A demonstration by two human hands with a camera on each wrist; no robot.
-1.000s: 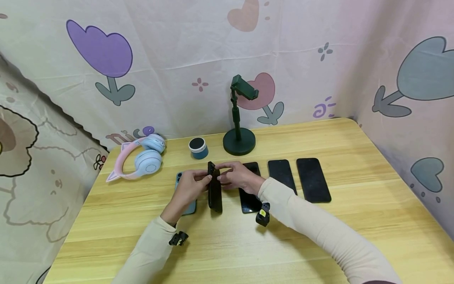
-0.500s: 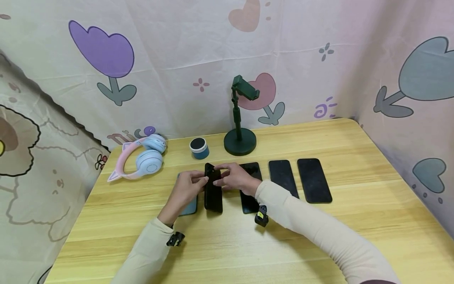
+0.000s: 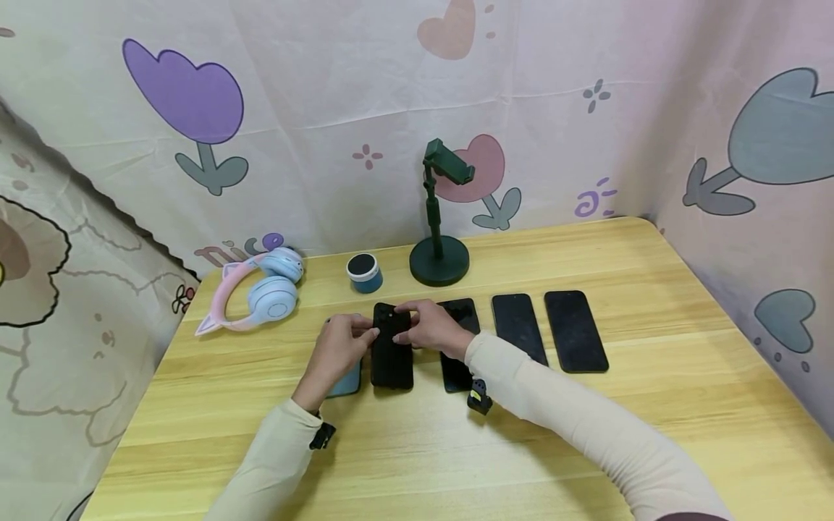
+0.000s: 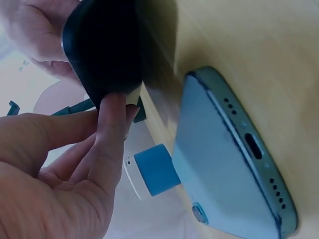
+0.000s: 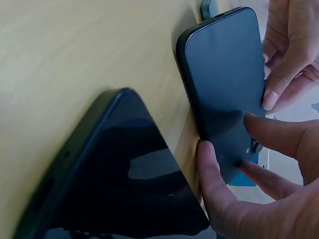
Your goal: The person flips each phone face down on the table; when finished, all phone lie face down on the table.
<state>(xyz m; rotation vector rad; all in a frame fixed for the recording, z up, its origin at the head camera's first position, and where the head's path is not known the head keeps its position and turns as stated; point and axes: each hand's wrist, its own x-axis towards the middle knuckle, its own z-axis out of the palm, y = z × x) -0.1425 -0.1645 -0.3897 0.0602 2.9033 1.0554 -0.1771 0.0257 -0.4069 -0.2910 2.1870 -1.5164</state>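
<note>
A black phone (image 3: 392, 365), its back and camera facing up, is held by both hands over the table. My left hand (image 3: 335, 349) pinches its left edge near the camera end, thumb and fingertips together in the left wrist view. My right hand (image 3: 433, 325) grips the upper right part, with fingertips at the long edge, on the back and by the camera lens in the right wrist view. Under the left hand lies a light blue phone (image 4: 219, 154), partly hidden in the head view. Another black phone (image 5: 124, 174) lies screen up beside the right hand.
Further right on the wooden table (image 3: 417, 463) lie a dark phone (image 3: 519, 325) and a larger one (image 3: 576, 331). Behind stand a dark green phone stand (image 3: 439, 262) and a small blue-and-white speaker-like cylinder (image 3: 365, 273). Cat-ear headphones (image 3: 270, 297) lie back left.
The held black phone has turned from standing on edge to nearly flat, its back swinging upward. Both hands have kept hold of it and shifted slightly left.
</note>
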